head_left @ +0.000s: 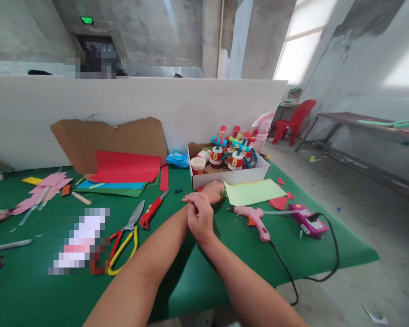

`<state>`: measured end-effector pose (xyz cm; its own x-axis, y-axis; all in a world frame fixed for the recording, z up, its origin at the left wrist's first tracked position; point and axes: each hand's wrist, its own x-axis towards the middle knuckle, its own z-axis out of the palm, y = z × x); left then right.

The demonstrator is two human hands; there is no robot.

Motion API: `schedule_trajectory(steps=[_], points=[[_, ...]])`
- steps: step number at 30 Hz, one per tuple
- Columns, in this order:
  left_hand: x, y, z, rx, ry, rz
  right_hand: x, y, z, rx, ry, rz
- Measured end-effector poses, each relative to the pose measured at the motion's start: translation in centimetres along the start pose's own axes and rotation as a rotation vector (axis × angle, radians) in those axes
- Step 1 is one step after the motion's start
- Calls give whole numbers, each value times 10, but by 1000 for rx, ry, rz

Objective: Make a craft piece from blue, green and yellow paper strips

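Note:
My forearms cross over the green tabletop. My left hand [213, 191] reaches beneath and past my right hand, its fingers closed at the left edge of a light green paper sheet [254, 192]. A small green bit shows at its fingertips, too little to name. My right hand [200, 215] lies over the left wrist with its fingers curled; whatever they may hold is hidden. Just right of both hands lies a pink hot glue gun [255, 219] with a glue stick in its back. Behind them, a white box [230, 177] holds several paper-cup figures [236, 160] and a cup [198, 164].
Left of my arms lie yellow-and-red-handled scissors [124, 240] and a red utility knife [153, 211]. Coloured paper [127, 168] leans on cardboard [112, 138]. A purple power strip [307, 221] with a black cable sits near the right edge. A white partition [132, 100] stands behind.

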<state>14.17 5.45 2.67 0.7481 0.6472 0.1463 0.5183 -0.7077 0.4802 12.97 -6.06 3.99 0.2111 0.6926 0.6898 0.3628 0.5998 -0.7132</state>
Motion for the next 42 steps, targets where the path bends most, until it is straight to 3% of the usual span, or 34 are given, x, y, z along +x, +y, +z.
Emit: schedule_trajectory(steps=[11,14,18,21,26,28,32,37,39,42], points=[[-9,10,0,68,63,-39,-1,-2,0,0,2,-10],[-7,10,1,-168,71,-134,-1,-2,0,2,-5,3],[0,9,1,-684,82,-396,-2,-3,0,11,-2,7],[3,11,4,-764,97,-485,-2,-3,-1,11,2,0],[5,17,5,-696,139,-288,-2,-6,-1,8,17,-29],[8,15,0,-681,256,-234,-2,-7,-1,7,4,-38],[12,1,-19,-574,521,-278,-3,-9,-2,-14,-34,-25],[13,-24,-46,-288,768,-296,-2,-10,-3,-13,-23,-41],[15,-30,-52,-251,796,-275,-2,-10,-2,-9,-25,-43],[15,-33,-53,-292,749,-158,-3,-9,-1,-4,-32,-42]])
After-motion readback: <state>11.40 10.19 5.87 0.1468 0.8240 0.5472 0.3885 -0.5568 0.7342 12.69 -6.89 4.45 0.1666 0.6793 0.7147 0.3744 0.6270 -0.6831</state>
